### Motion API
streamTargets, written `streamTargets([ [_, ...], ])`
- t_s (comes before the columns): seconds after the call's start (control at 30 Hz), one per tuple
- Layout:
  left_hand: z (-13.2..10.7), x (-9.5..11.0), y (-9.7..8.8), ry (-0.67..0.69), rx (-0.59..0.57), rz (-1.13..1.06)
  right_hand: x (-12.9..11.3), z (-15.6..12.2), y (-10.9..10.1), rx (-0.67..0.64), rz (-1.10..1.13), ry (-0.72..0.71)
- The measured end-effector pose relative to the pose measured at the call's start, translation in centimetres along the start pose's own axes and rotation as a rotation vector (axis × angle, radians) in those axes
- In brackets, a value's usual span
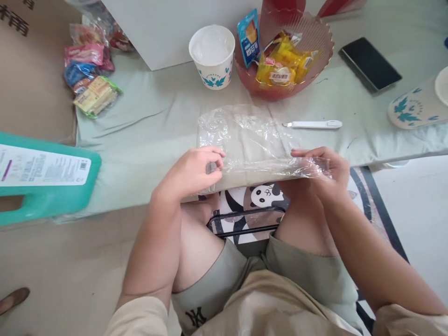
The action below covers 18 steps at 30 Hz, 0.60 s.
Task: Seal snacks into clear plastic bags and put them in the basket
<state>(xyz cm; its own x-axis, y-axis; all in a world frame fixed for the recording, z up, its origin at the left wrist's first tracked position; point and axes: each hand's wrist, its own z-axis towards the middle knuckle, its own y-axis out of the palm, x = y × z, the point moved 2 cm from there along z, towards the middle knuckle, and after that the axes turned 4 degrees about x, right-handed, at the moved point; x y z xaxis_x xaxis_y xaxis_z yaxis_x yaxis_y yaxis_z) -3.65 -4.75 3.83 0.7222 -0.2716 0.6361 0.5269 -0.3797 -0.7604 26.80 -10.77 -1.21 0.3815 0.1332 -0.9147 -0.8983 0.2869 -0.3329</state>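
Observation:
A clear, crinkled plastic bag (250, 135) lies spread over the table's front edge, its near side between my two hands. My left hand (199, 170) is closed at the bag's left side, its fingers curled towards the thumb. On the right, my right hand (324, 170) grips the bag's near right corner, with film bunched over its fingers. Just beyond that hand, a white utility knife (313, 124) with a short blade tip lies on the tablecloth, not touched by either hand.
Behind the bag stand a paper cup (216, 70) and a pink bowl (280, 91) of wrapped snacks. A phone (371, 64) and another paper cup (416, 109) are on the right. To the left are snack packets (96, 95), a cardboard box (35, 84) and a teal jug (77, 196).

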Motion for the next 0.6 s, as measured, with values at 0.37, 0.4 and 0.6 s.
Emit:
streamTargets([
  [0.37, 0.8, -1.5, -1.1, -0.057, 0.181, -0.424, -0.1, 1.7, -2.2, -0.391, -0.182, -0.213],
  [0.4, 0.9, -1.6, -1.2, -0.056, 0.174, -0.442, -0.1, 1.8, -1.9, -0.349, -0.117, -0.179],
  [0.6, 2.4, -3.2, -1.3, 0.037, 0.055, -0.461, 0.5, 2.6, 0.1, -0.039, 0.166, 0.129],
])
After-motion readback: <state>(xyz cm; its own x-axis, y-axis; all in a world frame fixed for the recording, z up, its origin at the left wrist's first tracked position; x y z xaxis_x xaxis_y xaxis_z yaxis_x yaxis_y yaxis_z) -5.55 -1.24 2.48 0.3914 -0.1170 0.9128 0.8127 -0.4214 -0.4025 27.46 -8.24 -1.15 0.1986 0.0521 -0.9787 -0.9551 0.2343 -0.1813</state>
